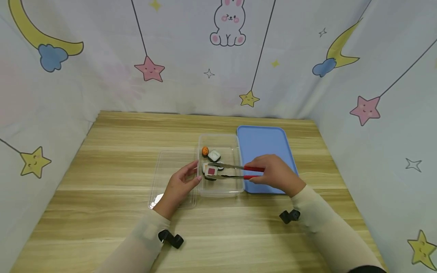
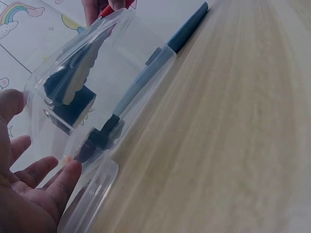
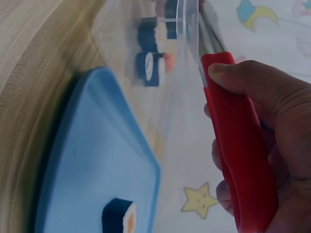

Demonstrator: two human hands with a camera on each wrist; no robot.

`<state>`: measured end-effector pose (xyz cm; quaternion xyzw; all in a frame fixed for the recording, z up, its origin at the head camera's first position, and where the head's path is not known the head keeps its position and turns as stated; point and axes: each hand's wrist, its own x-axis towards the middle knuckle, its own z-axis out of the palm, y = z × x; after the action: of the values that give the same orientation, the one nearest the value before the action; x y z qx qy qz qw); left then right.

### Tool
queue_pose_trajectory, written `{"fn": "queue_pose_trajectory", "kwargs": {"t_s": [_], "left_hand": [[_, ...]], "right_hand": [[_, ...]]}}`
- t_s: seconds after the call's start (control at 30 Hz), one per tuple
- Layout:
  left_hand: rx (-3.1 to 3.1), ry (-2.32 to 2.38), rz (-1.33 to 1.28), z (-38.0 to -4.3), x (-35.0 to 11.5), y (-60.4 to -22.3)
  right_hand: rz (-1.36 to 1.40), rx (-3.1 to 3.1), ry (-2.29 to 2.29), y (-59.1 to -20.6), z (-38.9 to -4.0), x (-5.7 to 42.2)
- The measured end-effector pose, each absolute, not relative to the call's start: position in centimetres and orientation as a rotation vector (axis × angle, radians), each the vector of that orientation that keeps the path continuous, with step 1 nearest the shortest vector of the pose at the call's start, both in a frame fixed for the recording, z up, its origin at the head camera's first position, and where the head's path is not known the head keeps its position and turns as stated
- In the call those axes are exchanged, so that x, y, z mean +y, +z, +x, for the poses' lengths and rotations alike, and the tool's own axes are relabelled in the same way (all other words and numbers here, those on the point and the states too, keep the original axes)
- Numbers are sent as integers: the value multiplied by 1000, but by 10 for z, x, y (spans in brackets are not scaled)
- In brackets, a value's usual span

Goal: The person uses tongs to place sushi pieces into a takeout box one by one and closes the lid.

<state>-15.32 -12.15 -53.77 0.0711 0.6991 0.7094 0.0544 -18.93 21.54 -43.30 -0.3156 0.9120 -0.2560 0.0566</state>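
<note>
In the head view my right hand (image 1: 276,172) grips tongs (image 1: 254,169) by their red handles. Their metal tips reach into a clear plastic container (image 1: 225,191) and lie either side of a sushi piece with a red centre (image 1: 211,171). Behind that piece are a white-topped sushi piece (image 1: 214,155) and an orange-topped one (image 1: 205,151); another is partly hidden under the tongs. My left hand (image 1: 179,185) is at the container's left wall, and in the left wrist view its fingertips (image 2: 73,170) rest against the plastic, fingers spread.
A blue tray (image 1: 263,140) sits right of the container, partly beneath my right hand. The right wrist view shows a sushi piece (image 3: 119,216) on it. Left of the container lies a clear lid (image 1: 170,159). Behind the wooden table (image 1: 136,132) hangs a patterned curtain (image 1: 191,91).
</note>
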Motion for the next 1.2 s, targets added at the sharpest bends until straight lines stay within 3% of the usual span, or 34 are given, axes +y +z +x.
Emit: {"fn": "queue_pose_trajectory", "kwargs": {"t_s": [0.73,1.2], "left_hand": [[2100,2168,220,-153,-120,-539],[2123,2149,205,-154,-121,-540]], "right_hand": [[-1110,2778,-246,-417,-195,179],[-980,2888,-614,-422,-193,220]]}}
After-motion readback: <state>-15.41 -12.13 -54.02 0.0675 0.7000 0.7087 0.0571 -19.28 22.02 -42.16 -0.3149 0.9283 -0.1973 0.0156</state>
